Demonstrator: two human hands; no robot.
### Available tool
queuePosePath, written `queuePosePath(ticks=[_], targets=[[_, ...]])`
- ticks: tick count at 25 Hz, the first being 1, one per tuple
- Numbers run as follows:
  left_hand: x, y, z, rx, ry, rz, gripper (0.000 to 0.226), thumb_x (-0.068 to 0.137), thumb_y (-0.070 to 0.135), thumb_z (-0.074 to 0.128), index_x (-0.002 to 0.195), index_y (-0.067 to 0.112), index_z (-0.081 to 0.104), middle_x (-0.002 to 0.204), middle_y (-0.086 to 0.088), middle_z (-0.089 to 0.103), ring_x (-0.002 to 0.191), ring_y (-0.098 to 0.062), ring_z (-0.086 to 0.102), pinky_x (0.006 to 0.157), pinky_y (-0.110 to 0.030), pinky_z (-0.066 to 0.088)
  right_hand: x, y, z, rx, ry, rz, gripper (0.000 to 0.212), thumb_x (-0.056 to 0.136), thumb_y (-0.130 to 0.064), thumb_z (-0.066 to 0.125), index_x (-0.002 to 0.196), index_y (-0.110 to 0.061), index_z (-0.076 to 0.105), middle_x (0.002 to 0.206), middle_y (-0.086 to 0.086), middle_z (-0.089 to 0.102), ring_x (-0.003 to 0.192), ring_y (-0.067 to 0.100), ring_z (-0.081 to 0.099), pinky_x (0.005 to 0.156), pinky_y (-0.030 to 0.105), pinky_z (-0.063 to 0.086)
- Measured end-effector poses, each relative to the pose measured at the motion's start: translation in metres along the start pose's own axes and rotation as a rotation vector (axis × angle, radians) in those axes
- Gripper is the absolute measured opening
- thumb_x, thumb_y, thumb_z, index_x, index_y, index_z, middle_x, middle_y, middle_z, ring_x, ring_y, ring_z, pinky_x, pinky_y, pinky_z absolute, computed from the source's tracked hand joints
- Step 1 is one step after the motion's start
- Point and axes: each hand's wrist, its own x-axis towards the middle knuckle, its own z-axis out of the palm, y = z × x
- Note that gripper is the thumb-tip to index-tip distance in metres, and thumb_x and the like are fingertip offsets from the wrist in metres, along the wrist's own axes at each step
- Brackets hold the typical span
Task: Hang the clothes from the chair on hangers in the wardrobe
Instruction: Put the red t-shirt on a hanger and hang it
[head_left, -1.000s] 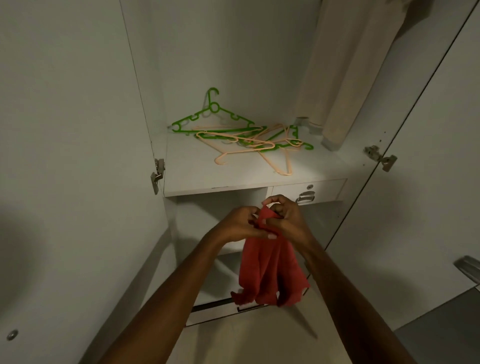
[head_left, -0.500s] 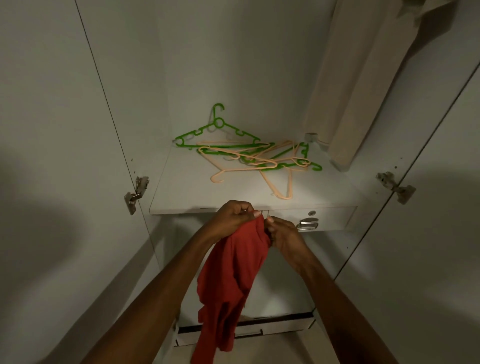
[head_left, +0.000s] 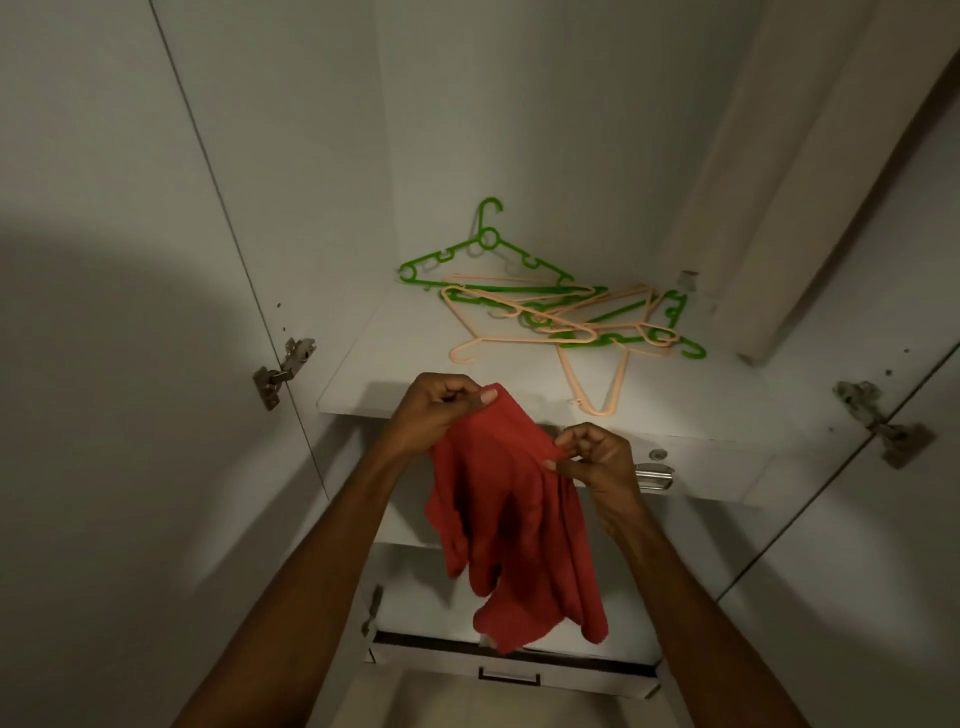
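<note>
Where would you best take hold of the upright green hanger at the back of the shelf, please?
Grip the green hanger at its neck, just below the hook, coming from the front and above: it leans upright against the back wall, hook uppermost, while peach hangers cross its lower bar.

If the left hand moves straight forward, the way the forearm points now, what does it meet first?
Probably the front edge of the white shelf, directly beyond the left hand, which pinches the red garment. If it passes above the edge, the peach hangers come next. Depth is unclear from this one view.
</note>
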Motion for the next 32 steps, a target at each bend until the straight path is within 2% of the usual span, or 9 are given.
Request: queuePosePath(ticks=[3,8,10,13,18,23,28,30,32], targets=[[0.006,0.003,-0.007,-0.101,0.027,-0.006,0.020,0.093,0.015,0.073,0.104,0.000,0.078,0.097,-0.010,0.079,0.092,-0.021,0.075,0.082,-0.026,0.057,0.010,0.000,-0.013,-0.214,-0.100,-0.067,0.032,0.064,0.013,0.087,0.085,0.003,0.065,0.080,0.015,0.069,0.071,0.020,0.062,0.064,0.026,0.051],[0.018,0.000,-0.012,-0.104,-0.037,0.014,0.023,0.092,0.010,0.072,0.113,0.000,0.075,0.103,-0.009,0.078,0.099,-0.022,0.074,0.085,-0.023,0.055,0.009,0.006,-0.028,-0.314,-0.298,0.071,0.022,0.072,0.008,0.083,0.072,-0.003,0.064,0.069,0.010,0.065,0.060,0.018,0.058,0.058,0.028,0.046],[0.020,-0.004,-0.014,-0.087,-0.069,0.008,0.025,0.093,0.011,0.071,0.115,0.000,0.075,0.106,-0.009,0.078,0.103,-0.023,0.073,0.089,-0.025,0.056,0.006,0.008,-0.027,-0.377,-0.191,0.001,0.024,0.071,0.012,0.078,0.069,-0.006,0.064,0.073,0.005,0.069,0.057,0.013,0.061,0.056,0.029,0.045],[0.020,-0.010,-0.022,-0.079,-0.080,-0.011,0.028,0.094,0.014,0.071,0.119,0.003,0.073,0.113,-0.006,0.077,0.109,-0.020,0.071,0.095,-0.027,0.056,0.002,0.001,-0.028,-0.404,0.148,-0.161,0.027,0.069,0.011,0.081,0.070,-0.011,0.067,0.090,0.003,0.073,0.080,0.020,0.070,0.059,0.034,0.050],[0.019,-0.020,-0.034,-0.132,-0.012,-0.064,0.030,0.093,0.013,0.071,0.123,0.005,0.072,0.115,-0.001,0.076,0.112,-0.015,0.070,0.092,-0.021,0.055,-0.023,-0.007,-0.013,-0.298,0.184,-0.218,0.019,0.074,0.009,0.081,0.077,-0.007,0.072,0.079,0.005,0.072,0.071,0.024,0.067,0.063,0.031,0.053],[0.012,-0.031,-0.030,-0.177,0.020,-0.059,0.030,0.094,0.011,0.069,0.123,0.006,0.071,0.114,-0.003,0.077,0.111,-0.017,0.071,0.092,-0.024,0.055,-0.063,0.019,0.018,-0.153,0.083,-0.092,0.015,0.079,0.007,0.080,0.084,-0.005,0.072,0.090,0.010,0.076,0.089,0.030,0.074,0.083,0.042,0.061],[0.009,-0.030,-0.018,-0.290,0.032,-0.062,0.029,0.098,0.006,0.062,0.126,0.006,0.069,0.117,-0.008,0.075,0.111,-0.021,0.071,0.086,-0.031,0.059,-0.084,0.016,0.055,0.005,-0.077,0.200,0.014,0.099,-0.016,0.064,0.099,-0.002,0.068,0.092,0.012,0.074,0.087,0.029,0.074,0.077,0.035,0.060],[0.010,-0.026,-0.017,-0.349,0.050,-0.066,0.029,0.098,0.004,0.060,0.126,0.006,0.068,0.117,-0.007,0.075,0.110,-0.021,0.071,0.085,-0.030,0.058,-0.080,0.021,0.057,-0.081,-0.029,0.388,0.031,0.107,-0.024,0.050,0.100,-0.007,0.074,0.089,0.008,0.076,0.083,0.024,0.073,0.078,0.035,0.058],[0.009,-0.025,-0.019,-0.332,0.047,-0.060,0.028,0.098,0.004,0.061,0.124,0.006,0.069,0.116,-0.008,0.075,0.110,-0.023,0.071,0.087,-0.032,0.058,-0.072,0.032,0.049,-0.386,0.008,0.346,0.027,0.105,-0.015,0.051,0.101,-0.009,0.077,0.089,0.006,0.077,0.081,0.023,0.073,0.082,0.044,0.059]])
